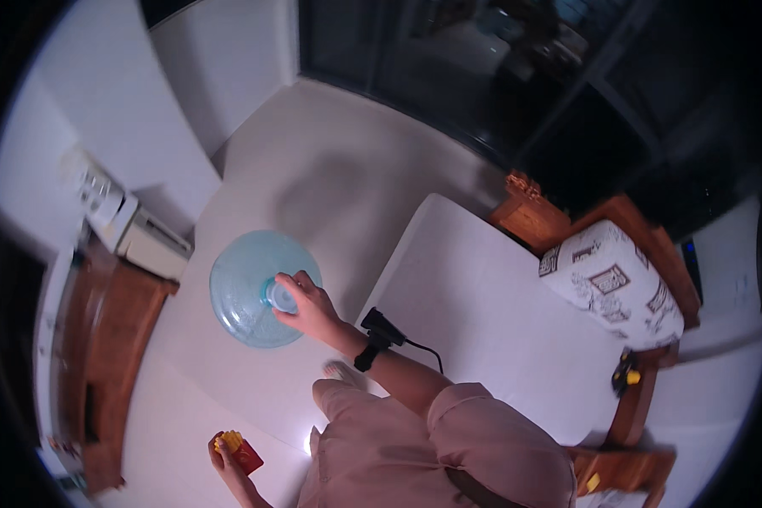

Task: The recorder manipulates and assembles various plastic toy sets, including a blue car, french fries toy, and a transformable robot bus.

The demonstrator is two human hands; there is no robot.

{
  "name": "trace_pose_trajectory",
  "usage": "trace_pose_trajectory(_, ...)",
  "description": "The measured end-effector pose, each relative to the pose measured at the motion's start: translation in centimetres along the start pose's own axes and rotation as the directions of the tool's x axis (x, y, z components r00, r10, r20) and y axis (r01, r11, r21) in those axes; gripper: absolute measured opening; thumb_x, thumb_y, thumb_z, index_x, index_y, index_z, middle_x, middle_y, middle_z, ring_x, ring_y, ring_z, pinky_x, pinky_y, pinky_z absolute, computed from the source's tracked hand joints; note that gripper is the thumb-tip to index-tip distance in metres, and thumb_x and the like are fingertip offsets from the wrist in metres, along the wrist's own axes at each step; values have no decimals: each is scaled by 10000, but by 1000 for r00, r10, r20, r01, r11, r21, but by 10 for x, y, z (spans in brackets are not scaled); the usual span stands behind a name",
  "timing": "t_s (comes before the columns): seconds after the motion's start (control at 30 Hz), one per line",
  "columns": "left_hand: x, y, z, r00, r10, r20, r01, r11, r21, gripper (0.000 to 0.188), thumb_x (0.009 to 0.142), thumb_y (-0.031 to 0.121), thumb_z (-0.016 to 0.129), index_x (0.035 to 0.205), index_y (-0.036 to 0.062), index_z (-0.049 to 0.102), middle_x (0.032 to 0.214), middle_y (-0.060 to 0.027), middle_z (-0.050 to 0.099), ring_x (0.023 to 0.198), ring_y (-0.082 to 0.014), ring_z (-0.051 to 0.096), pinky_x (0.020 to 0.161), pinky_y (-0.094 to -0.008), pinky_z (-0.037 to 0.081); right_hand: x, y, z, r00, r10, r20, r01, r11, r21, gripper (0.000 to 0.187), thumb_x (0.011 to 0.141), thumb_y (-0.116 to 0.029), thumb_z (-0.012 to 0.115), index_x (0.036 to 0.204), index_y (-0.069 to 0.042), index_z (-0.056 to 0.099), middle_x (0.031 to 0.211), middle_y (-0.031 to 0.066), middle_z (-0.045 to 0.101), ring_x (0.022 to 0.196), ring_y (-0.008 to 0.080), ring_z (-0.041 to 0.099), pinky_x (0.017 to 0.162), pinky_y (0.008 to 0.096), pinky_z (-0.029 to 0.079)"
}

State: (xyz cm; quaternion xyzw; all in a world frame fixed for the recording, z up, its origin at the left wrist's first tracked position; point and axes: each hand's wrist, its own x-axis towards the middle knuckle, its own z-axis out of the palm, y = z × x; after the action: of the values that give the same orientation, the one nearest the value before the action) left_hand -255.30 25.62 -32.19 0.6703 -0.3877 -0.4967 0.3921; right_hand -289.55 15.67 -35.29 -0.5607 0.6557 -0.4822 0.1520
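Observation:
A big clear blue water-cooler bottle (237, 292) stands upright on the floor, seen from above. My right hand (306, 303) is closed round its capped neck (277, 294), fingers on the far side and thumb on the near side. On that wrist sit a black strap (367, 356) and a black device (381, 327) with a cable. Low on the left, my left hand (222, 461) grips a red carton of yellow fries (244, 455), which may be a toy; it is held well apart from the bottle.
To the right lies a broad white surface (483, 339) with a patterned cushion (610, 279) against carved wood (529, 216). On the left, a beige appliance (154, 241) adjoins a wooden cabinet (114, 339). Dark glass doors (449, 76) close off the far side.

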Motion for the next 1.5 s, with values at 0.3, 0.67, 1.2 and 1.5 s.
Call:
trace_pose_trajectory(0.3, 223, 92, 133, 931, 95, 351, -111, 993, 25, 334, 970, 331, 482, 1082, 22, 545, 959, -76, 599, 855, -154, 588, 732, -276, 503, 148, 127, -47, 917, 225, -330, -283, 949, -139, 595, 703, -253, 727, 1219, -136, 456, 989, 158, 516, 831, 367, 582, 715, 445, 511)
trace_pose_trajectory(0.67, 405, 204, 439, 797, 37, 602, -85, 995, 53, 293, 952, 302, 510, 1076, 41, 560, 953, -81, 617, 807, -160, 609, 669, -293, 519, 274, 304, -190, 718, 370, -590, -593, 769, -240, 583, 705, -270, 718, 1213, -138, 464, 986, 189, 547, 866, 395, 586, 733, 465, 509)
trace_pose_trajectory(1.2, 347, 363, 1044, 263, -104, 959, -409, 888, 209, 270, 954, 281, 481, 1029, 26, 533, 904, -73, 577, 793, -160, 596, 701, -291, 510, 306, 630, -483, -194, 515, -835, -870, 303, 389, 632, 704, -203, 731, 1266, -161, 443, 1049, 240, 521, 893, 410, 579, 790, 468, 489)
trace_pose_trajectory(1.5, 263, 312, 1249, 275, -327, 904, -490, 761, 425, 255, 890, 223, 561, 1028, 10, 586, 722, -102, 613, 566, -194, 571, 459, -326, 475, 187, 809, -554, -684, 392, -615, -648, 60, 759, 688, 685, -202, 748, 1290, -134, 425, 1060, 257, 507, 968, 439, 545, 836, 467, 461)
